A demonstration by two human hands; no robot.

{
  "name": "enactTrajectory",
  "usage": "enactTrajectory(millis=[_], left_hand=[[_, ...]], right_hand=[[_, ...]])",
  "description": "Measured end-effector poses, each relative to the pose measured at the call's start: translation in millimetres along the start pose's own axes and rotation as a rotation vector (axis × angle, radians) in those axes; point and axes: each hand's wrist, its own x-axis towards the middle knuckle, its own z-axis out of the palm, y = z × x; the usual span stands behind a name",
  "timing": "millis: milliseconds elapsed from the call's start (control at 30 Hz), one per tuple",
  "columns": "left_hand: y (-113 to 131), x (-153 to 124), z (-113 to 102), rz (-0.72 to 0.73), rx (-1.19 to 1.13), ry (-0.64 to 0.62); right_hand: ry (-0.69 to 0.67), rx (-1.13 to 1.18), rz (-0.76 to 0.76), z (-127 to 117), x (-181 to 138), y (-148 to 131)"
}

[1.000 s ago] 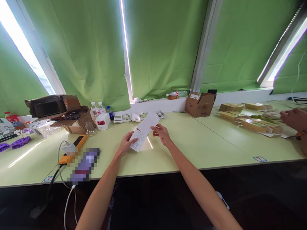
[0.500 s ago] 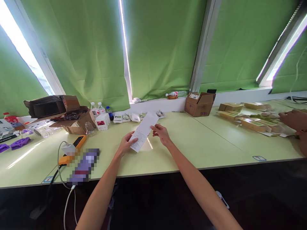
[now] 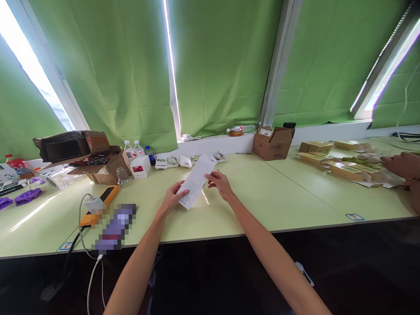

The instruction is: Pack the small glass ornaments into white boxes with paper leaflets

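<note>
Both hands pinch it: left hand (image 3: 171,200) is closed on the lower end of the long white paper slip (image 3: 197,177), thumb on top, while right hand (image 3: 222,184) nips its right edge between thumb and fingertips, the other fingers loosely curled. Slip is thin, flat and narrow, with fine dark print near the bottom, and it tilts toward one o'clock, just above the smooth pale green table (image 3: 262,197). At two o'clock, well apart, an open brown cardboard box (image 3: 273,143) sits with its flaps up.
</note>
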Motion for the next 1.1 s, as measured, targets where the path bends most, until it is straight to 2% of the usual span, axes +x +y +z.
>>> enactTrajectory(millis=[1100], left_hand=[[-4.6,1.9,-1.2,-0.007,0.015,0.013]], right_hand=[[0.089,-0.032,-0.033,-5.4,2.1,5.0]])
